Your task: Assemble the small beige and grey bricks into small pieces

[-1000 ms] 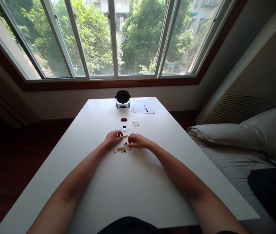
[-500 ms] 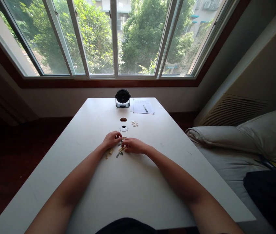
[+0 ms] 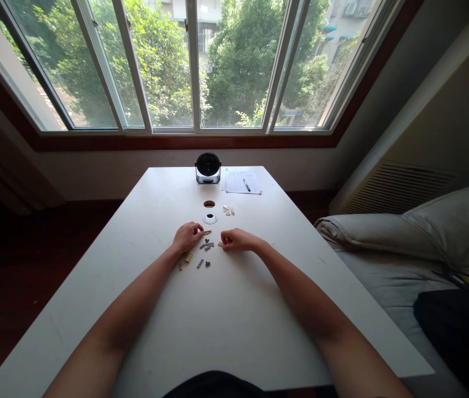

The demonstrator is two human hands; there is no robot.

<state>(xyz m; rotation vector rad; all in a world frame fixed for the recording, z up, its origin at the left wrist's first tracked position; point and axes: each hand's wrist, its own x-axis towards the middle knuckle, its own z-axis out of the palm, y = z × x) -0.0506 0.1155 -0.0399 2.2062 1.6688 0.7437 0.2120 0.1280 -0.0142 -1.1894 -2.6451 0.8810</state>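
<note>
My left hand (image 3: pixel 188 237) rests on the white table (image 3: pixel 234 309), its fingers pinched at the end of a long tan building brick (image 3: pixel 207 232). Across from it, my right hand (image 3: pixel 238 240) has its fingertips closed on a smaller tan building brick (image 3: pixel 220 244), partly hidden by the fingers. Between the hands lie several grey bricks (image 3: pixel 207 245). Nearer to me are a grey strip brick (image 3: pixel 200 264) and a small dark grey piece (image 3: pixel 207 264). Tan bricks (image 3: pixel 188 257) sit beside my left wrist, with another small tan piece (image 3: pixel 181 267) close by.
Several white bricks (image 3: pixel 228 210) form a group beyond my right hand. A round cable hole (image 3: pixel 209 204) and its ring-shaped cover (image 3: pixel 210 219) are near the middle. Farther back stand a small black fan (image 3: pixel 208 166) and papers (image 3: pixel 238 181) with a pen (image 3: pixel 246 184).
My right hand has moved right, away from the grey bricks, carrying a tan brick. My left hand has shifted slightly left and the long tan brick now shows at its fingertips.
</note>
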